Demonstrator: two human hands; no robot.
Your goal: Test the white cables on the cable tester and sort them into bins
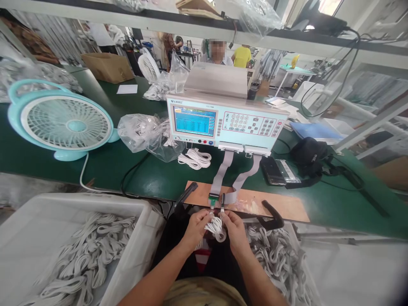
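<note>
A coiled white cable hangs between my two hands at the bench's front edge. My left hand pinches one cable end just below a small green circuit board. With closed fingers, my right hand grips the other end at the black connector beside it. Whether the plugs are fully seated in the sockets cannot be made out. Two grey ribbon cables run from these connectors up to a white tester, whose blue screen is lit.
A bin of bundled cables stands at left, another cable pile at right. Two black clamps hold a wooden board. The bench also bears a fan, a cable coil, and a phone. People are in the background.
</note>
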